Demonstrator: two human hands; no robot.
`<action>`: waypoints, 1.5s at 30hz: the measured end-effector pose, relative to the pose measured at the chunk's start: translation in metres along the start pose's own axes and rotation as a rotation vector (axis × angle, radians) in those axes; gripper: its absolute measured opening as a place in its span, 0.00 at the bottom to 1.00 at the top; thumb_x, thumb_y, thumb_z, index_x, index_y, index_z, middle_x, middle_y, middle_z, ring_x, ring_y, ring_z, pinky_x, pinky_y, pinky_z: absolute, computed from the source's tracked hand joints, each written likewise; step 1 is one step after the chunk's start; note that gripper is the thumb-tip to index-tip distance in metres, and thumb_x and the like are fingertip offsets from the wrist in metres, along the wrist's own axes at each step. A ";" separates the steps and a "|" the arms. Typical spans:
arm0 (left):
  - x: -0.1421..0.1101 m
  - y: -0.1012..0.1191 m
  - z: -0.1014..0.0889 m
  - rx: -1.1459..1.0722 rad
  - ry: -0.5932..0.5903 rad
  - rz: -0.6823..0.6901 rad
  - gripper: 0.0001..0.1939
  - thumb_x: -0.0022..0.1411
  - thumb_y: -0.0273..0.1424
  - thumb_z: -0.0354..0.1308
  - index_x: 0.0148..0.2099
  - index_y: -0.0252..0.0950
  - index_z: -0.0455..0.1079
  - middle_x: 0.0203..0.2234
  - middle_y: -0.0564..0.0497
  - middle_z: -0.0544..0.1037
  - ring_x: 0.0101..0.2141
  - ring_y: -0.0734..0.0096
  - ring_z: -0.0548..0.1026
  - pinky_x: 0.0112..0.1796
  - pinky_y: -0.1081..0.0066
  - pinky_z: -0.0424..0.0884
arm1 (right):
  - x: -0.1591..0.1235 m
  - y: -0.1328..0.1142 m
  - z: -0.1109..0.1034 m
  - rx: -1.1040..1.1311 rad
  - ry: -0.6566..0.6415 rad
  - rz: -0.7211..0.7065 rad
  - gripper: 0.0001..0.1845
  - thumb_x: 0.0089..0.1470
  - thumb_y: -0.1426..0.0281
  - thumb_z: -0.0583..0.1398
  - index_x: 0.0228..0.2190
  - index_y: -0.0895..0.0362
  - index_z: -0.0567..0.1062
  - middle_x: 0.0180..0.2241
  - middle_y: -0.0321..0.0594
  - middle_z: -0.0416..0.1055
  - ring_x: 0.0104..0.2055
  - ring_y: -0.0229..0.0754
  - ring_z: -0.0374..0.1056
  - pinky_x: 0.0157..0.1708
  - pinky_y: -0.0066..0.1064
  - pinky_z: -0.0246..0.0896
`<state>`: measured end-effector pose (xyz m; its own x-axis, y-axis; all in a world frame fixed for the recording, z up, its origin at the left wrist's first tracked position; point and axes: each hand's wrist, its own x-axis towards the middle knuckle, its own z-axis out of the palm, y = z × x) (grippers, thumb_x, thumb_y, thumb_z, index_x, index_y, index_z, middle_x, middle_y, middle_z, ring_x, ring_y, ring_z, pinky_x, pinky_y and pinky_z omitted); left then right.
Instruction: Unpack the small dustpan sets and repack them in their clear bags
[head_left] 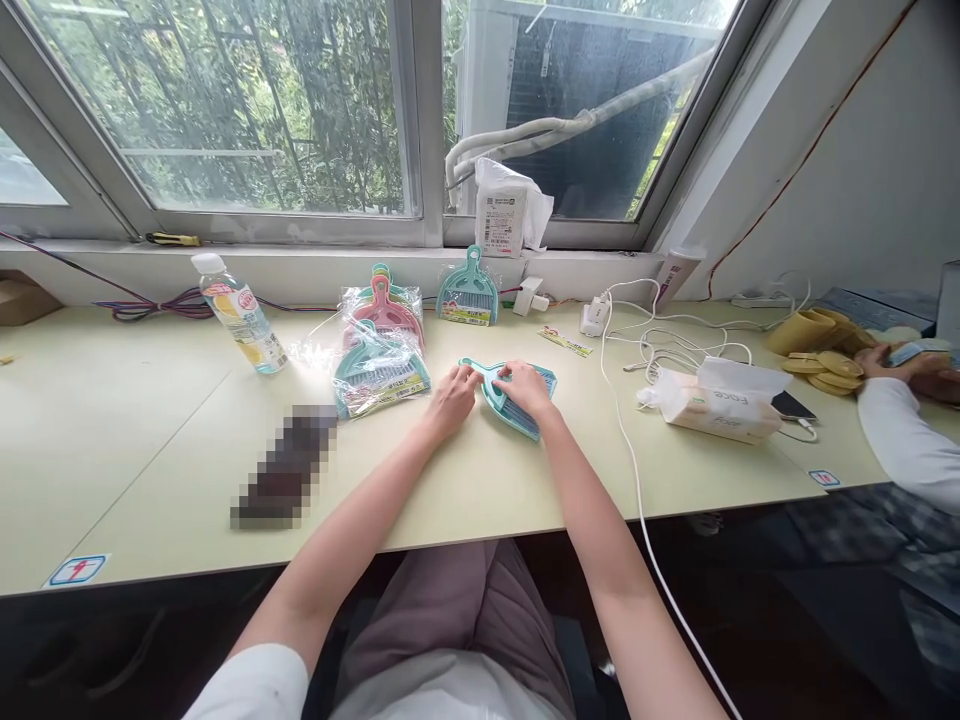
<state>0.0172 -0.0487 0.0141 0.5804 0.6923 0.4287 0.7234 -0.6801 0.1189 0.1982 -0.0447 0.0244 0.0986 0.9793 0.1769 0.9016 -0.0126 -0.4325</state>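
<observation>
We see a water bottle [240, 313] on the desk [135, 450], left of the bagged dustpan-and-brush sets [379, 345]. A tissue pack [720, 402] lies right, just beside a phone [793, 405]. A window [247, 110] runs behind, a bagged package [502, 208] on its sill.

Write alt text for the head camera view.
The left hand and right hand hold an unwrapped teal mini dustpan and brush on a pale desk. Plastic-wrapped teal and pink dustpan sets lie just left of them.
</observation>
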 end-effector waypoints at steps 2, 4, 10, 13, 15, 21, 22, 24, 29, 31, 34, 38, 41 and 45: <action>0.000 -0.001 -0.001 0.064 0.037 0.003 0.17 0.61 0.20 0.47 0.52 0.36 0.64 0.49 0.42 0.67 0.49 0.59 0.65 0.47 0.61 0.65 | 0.000 0.000 0.002 0.053 -0.065 -0.096 0.08 0.50 0.64 0.60 0.33 0.54 0.75 0.43 0.37 0.73 0.44 0.40 0.68 0.43 0.28 0.58; 0.000 -0.004 -0.002 0.110 0.037 0.036 0.17 0.62 0.21 0.47 0.52 0.36 0.63 0.50 0.42 0.67 0.49 0.59 0.65 0.47 0.61 0.65 | -0.001 -0.003 0.002 0.101 -0.130 -0.182 0.08 0.48 0.63 0.62 0.31 0.53 0.76 0.41 0.35 0.73 0.42 0.39 0.68 0.41 0.28 0.58; -0.003 -0.006 -0.008 0.140 -0.130 0.105 0.14 0.63 0.20 0.44 0.45 0.35 0.67 0.42 0.44 0.72 0.44 0.63 0.68 0.38 0.68 0.67 | -0.009 -0.014 -0.007 0.124 -0.168 -0.195 0.09 0.46 0.61 0.62 0.29 0.52 0.77 0.39 0.34 0.74 0.41 0.40 0.68 0.39 0.28 0.58; -0.003 -0.001 -0.012 0.160 -0.196 0.118 0.14 0.63 0.19 0.44 0.45 0.33 0.68 0.41 0.43 0.73 0.44 0.63 0.69 0.37 0.69 0.68 | -0.013 -0.018 -0.013 0.085 -0.167 -0.157 0.09 0.45 0.60 0.62 0.29 0.51 0.77 0.41 0.33 0.74 0.44 0.41 0.68 0.40 0.29 0.58; -0.002 0.003 -0.015 0.186 -0.227 0.131 0.14 0.63 0.19 0.44 0.46 0.32 0.68 0.41 0.42 0.73 0.44 0.63 0.70 0.38 0.69 0.68 | -0.017 -0.022 -0.017 0.055 -0.167 -0.137 0.10 0.45 0.59 0.62 0.29 0.50 0.77 0.41 0.33 0.75 0.44 0.42 0.68 0.41 0.30 0.58; -0.003 0.007 -0.025 0.130 -0.268 0.121 0.15 0.61 0.16 0.45 0.44 0.31 0.69 0.40 0.41 0.74 0.45 0.63 0.72 0.42 0.68 0.68 | -0.027 -0.039 -0.025 -0.010 -0.178 -0.078 0.09 0.45 0.59 0.62 0.27 0.50 0.77 0.40 0.32 0.75 0.43 0.42 0.69 0.39 0.29 0.59; -0.004 0.007 -0.026 0.093 -0.255 0.104 0.15 0.60 0.16 0.45 0.44 0.31 0.69 0.41 0.41 0.74 0.45 0.63 0.71 0.44 0.67 0.68 | -0.028 -0.041 -0.024 -0.012 -0.175 -0.074 0.09 0.45 0.59 0.62 0.27 0.50 0.77 0.40 0.33 0.75 0.43 0.42 0.69 0.38 0.29 0.59; -0.005 0.006 -0.028 -0.012 -0.182 0.053 0.16 0.60 0.17 0.45 0.46 0.34 0.69 0.45 0.42 0.73 0.49 0.63 0.69 0.50 0.63 0.66 | -0.028 -0.041 -0.021 -0.019 -0.139 -0.067 0.08 0.45 0.61 0.61 0.28 0.50 0.77 0.40 0.33 0.75 0.42 0.42 0.70 0.38 0.29 0.59; -0.006 0.018 -0.025 -0.427 0.254 -0.181 0.23 0.62 0.25 0.48 0.60 0.39 0.58 0.63 0.41 0.55 0.61 0.58 0.55 0.61 0.52 0.48 | -0.023 -0.034 -0.011 -0.001 0.187 0.053 0.10 0.48 0.61 0.59 0.30 0.53 0.75 0.40 0.41 0.75 0.40 0.45 0.70 0.39 0.33 0.60; -0.005 0.027 -0.018 -0.692 0.355 -0.298 0.30 0.62 0.32 0.53 0.64 0.38 0.49 0.65 0.39 0.49 0.62 0.56 0.54 0.59 0.54 0.52 | -0.021 -0.032 -0.010 0.070 0.323 0.104 0.13 0.50 0.59 0.58 0.33 0.54 0.74 0.40 0.44 0.74 0.40 0.47 0.69 0.39 0.34 0.60; -0.001 0.034 -0.001 -1.085 0.233 -0.376 0.32 0.61 0.36 0.55 0.64 0.38 0.49 0.60 0.40 0.59 0.56 0.57 0.63 0.54 0.60 0.61 | -0.021 -0.032 -0.013 0.183 0.448 0.142 0.17 0.52 0.56 0.56 0.36 0.56 0.72 0.39 0.45 0.74 0.38 0.46 0.69 0.37 0.34 0.60; 0.006 0.021 0.027 -1.224 0.121 -0.433 0.20 0.59 0.32 0.55 0.54 0.35 0.62 0.49 0.46 0.71 0.50 0.60 0.68 0.51 0.63 0.63 | -0.020 -0.032 -0.016 0.268 0.428 0.101 0.18 0.54 0.54 0.54 0.34 0.56 0.72 0.36 0.43 0.74 0.34 0.43 0.68 0.36 0.33 0.60; 0.008 0.005 0.035 -1.260 0.192 -0.560 0.18 0.57 0.30 0.55 0.51 0.34 0.63 0.49 0.45 0.72 0.50 0.61 0.68 0.51 0.64 0.63 | -0.013 -0.018 -0.017 0.255 0.568 0.222 0.21 0.60 0.59 0.45 0.33 0.57 0.73 0.33 0.44 0.74 0.34 0.43 0.68 0.37 0.34 0.60; 0.007 -0.001 0.023 -1.292 0.209 -0.636 0.17 0.59 0.33 0.55 0.50 0.33 0.64 0.48 0.42 0.72 0.49 0.60 0.70 0.50 0.64 0.64 | 0.010 0.030 -0.018 0.087 0.738 0.402 0.19 0.59 0.68 0.44 0.38 0.59 0.72 0.42 0.55 0.71 0.45 0.52 0.65 0.44 0.43 0.59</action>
<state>0.0286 -0.0377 -0.0035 0.1507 0.9831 0.1037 -0.0678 -0.0944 0.9932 0.2341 -0.0392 0.0293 0.6820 0.5202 0.5140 0.7064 -0.2865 -0.6472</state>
